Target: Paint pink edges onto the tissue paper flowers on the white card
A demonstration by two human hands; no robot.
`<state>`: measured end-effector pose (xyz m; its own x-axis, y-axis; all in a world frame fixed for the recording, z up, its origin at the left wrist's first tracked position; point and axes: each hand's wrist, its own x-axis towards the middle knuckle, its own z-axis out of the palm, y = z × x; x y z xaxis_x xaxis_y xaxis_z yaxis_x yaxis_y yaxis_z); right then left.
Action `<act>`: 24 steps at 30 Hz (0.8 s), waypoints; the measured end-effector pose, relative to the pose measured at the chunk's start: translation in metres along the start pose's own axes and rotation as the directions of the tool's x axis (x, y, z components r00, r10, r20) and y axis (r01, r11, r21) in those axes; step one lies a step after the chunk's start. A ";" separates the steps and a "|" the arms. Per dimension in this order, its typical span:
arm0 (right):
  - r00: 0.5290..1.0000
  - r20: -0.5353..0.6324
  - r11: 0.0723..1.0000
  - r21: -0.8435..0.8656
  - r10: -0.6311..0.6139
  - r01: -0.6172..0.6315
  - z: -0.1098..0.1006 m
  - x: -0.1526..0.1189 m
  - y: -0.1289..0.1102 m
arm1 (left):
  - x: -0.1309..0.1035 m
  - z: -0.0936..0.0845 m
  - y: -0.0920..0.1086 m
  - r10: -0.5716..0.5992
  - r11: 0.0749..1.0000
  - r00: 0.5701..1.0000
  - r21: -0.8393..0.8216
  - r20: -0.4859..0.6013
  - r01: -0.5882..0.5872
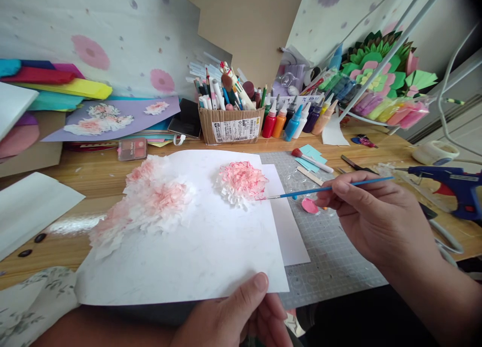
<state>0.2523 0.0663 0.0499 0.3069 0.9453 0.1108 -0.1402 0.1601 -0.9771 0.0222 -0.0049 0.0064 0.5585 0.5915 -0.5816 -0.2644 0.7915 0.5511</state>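
Observation:
A thin blue paintbrush (301, 192) is pinched in my right hand (371, 206), its tip touching the lower right edge of a ruffled pink-and-white paper flower (243, 181). That flower sits on a white sheet (211, 256). My left hand (241, 312) grips the sheet's front edge, thumb on top and fingers beneath. More ruffled flowers (165, 201), pale pink and white, cover the sheet's left part. Beside the right hand's fingers, a palette with pink paint (310, 205) lies on the grey cutting mat (339, 256), partly hidden.
A cardboard box of pens (230, 125) and paint bottles (280, 122) stand at the back. A makeup brush (312, 160) and wooden stick (310, 176) lie on the mat. At the right is a blue glue gun (452, 181); coloured papers (86, 88) are stacked at the left.

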 end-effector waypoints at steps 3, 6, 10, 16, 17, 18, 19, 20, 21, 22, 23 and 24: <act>0.999 -0.013 0.999 0.014 0.034 -0.034 -0.001 0.003 0.000 | 0.001 -0.001 -0.001 0.003 1.000 1.000 -0.008 0.012 -0.003; 0.998 -0.021 0.998 0.016 0.062 -0.062 0.000 0.002 0.000 | 0.002 0.000 0.000 0.006 1.000 1.000 -0.016 0.020 -0.005; 0.994 -0.029 0.994 0.005 0.107 -0.107 0.003 0.001 0.003 | 0.001 0.001 0.000 0.005 1.000 0.999 -0.024 0.033 -0.004; 0.990 -0.064 0.992 0.024 0.127 -0.126 0.002 0.003 0.002 | 0.000 0.000 0.000 0.010 0.999 0.999 -0.031 0.047 -0.009; 0.990 -0.065 0.992 0.028 0.127 -0.126 0.002 0.003 0.000 | 0.000 -0.001 -0.001 0.009 0.999 0.999 -0.033 0.047 -0.007; 0.990 -0.065 0.992 0.030 0.128 -0.126 0.002 0.004 -0.001 | 0.000 -0.001 -0.001 0.009 0.999 0.999 -0.032 0.045 -0.008; 0.990 -0.064 0.992 0.031 0.128 -0.126 0.002 0.004 -0.002 | 0.000 -0.001 -0.001 0.011 1.000 0.999 -0.029 0.041 -0.010; 0.990 -0.063 0.992 0.031 0.127 -0.125 0.002 0.004 -0.002 | 0.000 -0.001 -0.001 0.014 1.000 0.999 -0.026 0.041 -0.013; 0.990 -0.062 0.992 0.029 0.127 -0.125 0.002 0.004 -0.002 | 0.000 -0.001 -0.001 0.016 1.000 0.999 -0.025 0.041 -0.015; 0.990 -0.061 0.992 0.027 0.127 -0.125 0.002 0.004 -0.002 | 0.001 -0.001 -0.001 0.016 1.000 0.999 -0.022 0.037 -0.015; 0.990 -0.060 0.992 0.025 0.128 -0.127 0.002 0.003 -0.002 | 0.000 -0.001 -0.001 0.016 1.000 0.999 -0.019 0.034 -0.015; 0.989 -0.059 0.991 0.022 0.133 -0.132 0.002 0.003 -0.001 | 0.000 -0.001 -0.001 0.012 1.000 0.999 -0.015 0.032 -0.012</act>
<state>0.2513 0.0696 0.0518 0.3402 0.9398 -0.0312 -0.2006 0.0402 -0.9788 0.0221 -0.0051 0.0055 0.5805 0.5958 -0.5551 -0.2826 0.7867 0.5488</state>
